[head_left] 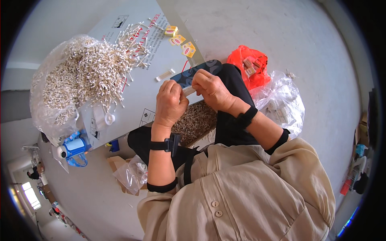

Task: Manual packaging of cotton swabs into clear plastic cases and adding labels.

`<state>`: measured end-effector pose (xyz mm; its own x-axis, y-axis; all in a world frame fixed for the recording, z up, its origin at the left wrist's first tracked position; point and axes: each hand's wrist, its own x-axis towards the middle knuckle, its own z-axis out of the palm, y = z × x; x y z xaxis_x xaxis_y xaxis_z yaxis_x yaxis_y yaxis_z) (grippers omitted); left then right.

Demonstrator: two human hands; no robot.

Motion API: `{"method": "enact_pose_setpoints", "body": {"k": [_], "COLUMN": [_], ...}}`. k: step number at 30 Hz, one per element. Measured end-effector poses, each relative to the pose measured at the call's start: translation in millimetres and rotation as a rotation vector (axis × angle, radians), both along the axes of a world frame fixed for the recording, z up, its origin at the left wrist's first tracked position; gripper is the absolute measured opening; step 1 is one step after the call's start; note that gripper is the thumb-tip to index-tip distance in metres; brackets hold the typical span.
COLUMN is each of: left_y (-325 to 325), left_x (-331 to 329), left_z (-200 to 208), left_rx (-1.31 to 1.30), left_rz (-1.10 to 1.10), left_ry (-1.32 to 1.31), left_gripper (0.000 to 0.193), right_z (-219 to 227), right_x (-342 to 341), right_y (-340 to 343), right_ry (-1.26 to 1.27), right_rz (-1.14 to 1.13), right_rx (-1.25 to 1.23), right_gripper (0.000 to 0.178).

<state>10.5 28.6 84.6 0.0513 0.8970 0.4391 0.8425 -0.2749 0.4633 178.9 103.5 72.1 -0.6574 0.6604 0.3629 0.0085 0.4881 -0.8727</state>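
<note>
My left hand (171, 101) and my right hand (213, 89) are close together over my lap, fingers pinched. Between them they hold a small clear, whitish packet (188, 91) by its two ends; fingers hide part of it, and its contents are hard to make out. Just beyond my left hand, a small clear pack of cotton swabs (165, 75) lies on the table. Below my hands, between my legs, sits a box full of loose cotton swabs (196, 120). A large heap of cotton swabs (90, 74) spills from a clear bag on the left.
Small yellow printed cards (188, 49) lie at the table's (136, 94) far right edge. A white roll (109, 118) and a blue bottle (75, 147) are left. Right, on the floor, are a red bag (237, 60) and a clear bag (295, 102) holding small packs.
</note>
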Motion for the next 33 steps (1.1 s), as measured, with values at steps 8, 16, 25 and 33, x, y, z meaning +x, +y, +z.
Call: {"method": "enact_pose_setpoints", "body": {"k": [8, 16, 25, 33], "left_y": [-19, -44, -47, -60], "left_x": [-11, -9, 35, 54], "left_z": [15, 12, 29, 74], "left_rx": [0.009, -0.344, -0.17, -0.094], "left_rz": [-0.011, 0.362, 0.185, -0.037], "left_ry": [0.066, -1.148, -1.53, -1.175], "left_gripper": [0.018, 0.044, 0.022, 0.042], "right_z": [10, 27, 29, 37], "right_x": [9, 18, 31, 28], "right_y": [-5, -23, -41, -55], "right_ry": [0.023, 0.118, 0.15, 0.268], "right_rz": [-0.003, -0.045, 0.061, 0.12], "right_rx": [0.022, 0.207, -0.669, -0.598], "right_gripper": [0.009, 0.012, 0.022, 0.023]}}
